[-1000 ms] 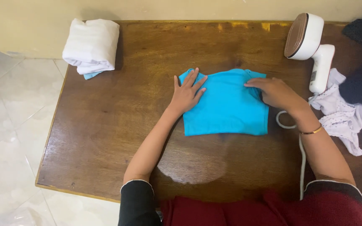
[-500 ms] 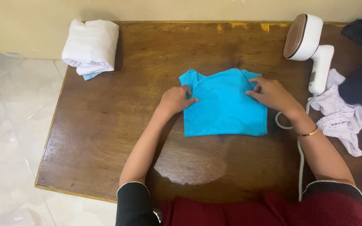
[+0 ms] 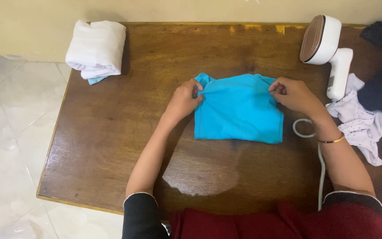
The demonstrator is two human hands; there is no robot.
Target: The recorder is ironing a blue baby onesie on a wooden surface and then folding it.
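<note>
1. Pinching at both top corners now: the left hand (image 3: 183, 101) has its fingers closed on the upper left edge of the folded bright blue cotton garment (image 3: 239, 113), near the small bump of fabric at that corner
2. The right hand (image 3: 295, 95) mirrors it, fingertips nipped together on the upper right edge of the blue garment, with a thin gold bangle (image 3: 332, 140) showing on that wrist
3. The blue garment lies flat in a neat, near-square fold at the middle of the dark brown wooden table (image 3: 111, 132), its lower edge straight and untouched by either hand
4. Up at the far left corner of the table sits a folded white cloth bundle (image 3: 96, 48), with a sliver of pale blue peeking out beneath it, well apart from the hands
5. Over on the right stands a white handheld garment steamer with a brown soleplate (image 3: 326, 44), just beyond the right hand, and its white cord (image 3: 320, 168) loops on the table and runs down beside the right forearm
6. Beside the steamer lies a crumpled white dotted garment (image 3: 361, 126), close to the right wrist
7. Both forearms are bare below dark sleeves with pale trim
</note>
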